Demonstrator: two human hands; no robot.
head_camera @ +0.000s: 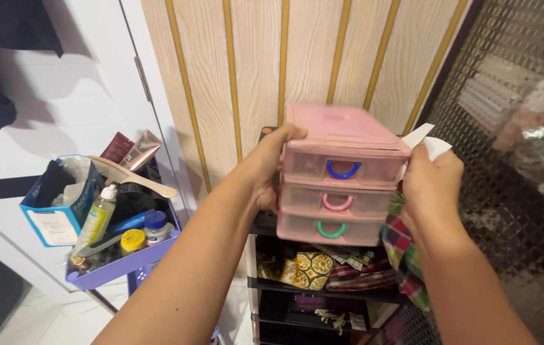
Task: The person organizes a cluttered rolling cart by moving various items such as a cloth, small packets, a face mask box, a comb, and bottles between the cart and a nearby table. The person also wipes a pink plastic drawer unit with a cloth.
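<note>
A small pink plastic drawer unit [342,172] is lifted in front of a wood-panel wall. It has three see-through drawers with a blue, a pink and a green handle. My left hand [269,163] grips its left side with the fingers curled over the top edge. My right hand [430,182] presses against its right side and also holds a white tissue [427,142] and a plaid cloth [403,249] that hangs down below the hand.
Below stands a black shelf rack [323,291] with folded patterned fabrics. At the left a purple cart tray [115,265] carries bottles, jars, tubes, a wooden comb and a blue box. A white door is at far left, a dark mosaic tile wall [515,128] at right.
</note>
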